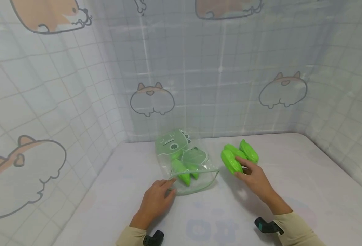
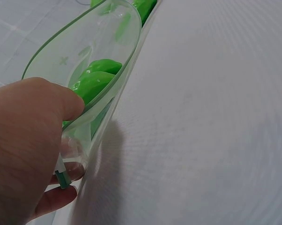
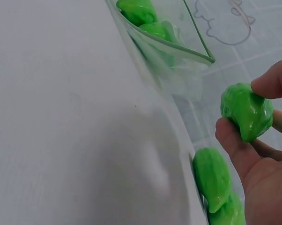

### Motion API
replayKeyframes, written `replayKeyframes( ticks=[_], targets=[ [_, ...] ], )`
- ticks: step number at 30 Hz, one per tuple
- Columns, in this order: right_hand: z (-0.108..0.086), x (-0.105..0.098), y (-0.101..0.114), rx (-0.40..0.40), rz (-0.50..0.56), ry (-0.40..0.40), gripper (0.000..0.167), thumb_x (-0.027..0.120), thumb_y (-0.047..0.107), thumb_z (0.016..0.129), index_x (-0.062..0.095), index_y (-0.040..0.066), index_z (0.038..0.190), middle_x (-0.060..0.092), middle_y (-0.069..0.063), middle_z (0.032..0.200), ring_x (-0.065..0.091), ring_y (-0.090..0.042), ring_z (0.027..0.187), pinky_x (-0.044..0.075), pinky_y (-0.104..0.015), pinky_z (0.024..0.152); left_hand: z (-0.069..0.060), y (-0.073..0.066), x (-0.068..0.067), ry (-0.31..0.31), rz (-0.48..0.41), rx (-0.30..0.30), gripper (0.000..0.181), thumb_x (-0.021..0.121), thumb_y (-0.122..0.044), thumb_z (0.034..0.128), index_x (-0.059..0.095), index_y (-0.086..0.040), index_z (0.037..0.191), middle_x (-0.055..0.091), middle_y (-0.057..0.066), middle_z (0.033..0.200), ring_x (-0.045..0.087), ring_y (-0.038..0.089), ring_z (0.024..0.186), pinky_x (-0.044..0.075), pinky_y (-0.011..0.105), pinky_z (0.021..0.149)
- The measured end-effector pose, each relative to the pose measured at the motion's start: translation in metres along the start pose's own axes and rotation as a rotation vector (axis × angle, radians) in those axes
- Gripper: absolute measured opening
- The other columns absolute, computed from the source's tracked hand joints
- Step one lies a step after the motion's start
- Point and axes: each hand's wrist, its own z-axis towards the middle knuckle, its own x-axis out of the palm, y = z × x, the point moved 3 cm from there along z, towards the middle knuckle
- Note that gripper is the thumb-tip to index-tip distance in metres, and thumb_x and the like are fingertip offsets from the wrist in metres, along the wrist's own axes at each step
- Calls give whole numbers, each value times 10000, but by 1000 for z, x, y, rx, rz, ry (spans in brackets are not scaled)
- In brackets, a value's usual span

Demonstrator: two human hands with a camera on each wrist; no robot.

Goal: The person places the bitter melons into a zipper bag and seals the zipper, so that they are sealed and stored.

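Observation:
A clear zip bag (image 1: 199, 188) with green trim and a green cartoon print lies on the table, its mouth facing me and standing open. Inside it are a few glossy green toy vegetables (image 2: 96, 84), ridged and pointed at one end. My left hand (image 1: 158, 200) pinches the left side of the bag's mouth, thumb over the rim and fingers below. To the right of the bag, my right hand (image 1: 255, 179) grips another green toy vegetable (image 3: 246, 110) between thumb and fingers, above the table. Two more green toy vegetables (image 3: 212, 176) lie just beyond that hand.
The white table (image 1: 113, 205) runs to a back wall of hanging sheet (image 1: 199, 102) printed with a grid and cartoon dogs. Similar sheets close in the left and right sides. A dark wrist camera (image 1: 268, 226) sits on each wrist.

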Motion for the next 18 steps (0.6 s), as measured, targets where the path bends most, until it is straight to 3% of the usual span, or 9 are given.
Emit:
replayKeyframes(
  ticks=[18],
  targets=[
    [-2,6,10,-14,71,18,609,694,104,937,447,5,1484,460,-235,1464,571,-420,1209,532,-279,859,0,1,1,13,-5,-18,372,711,-300,921,701,-199,1278,707,21,1099,645,214,994,551,412,769]
  ],
)
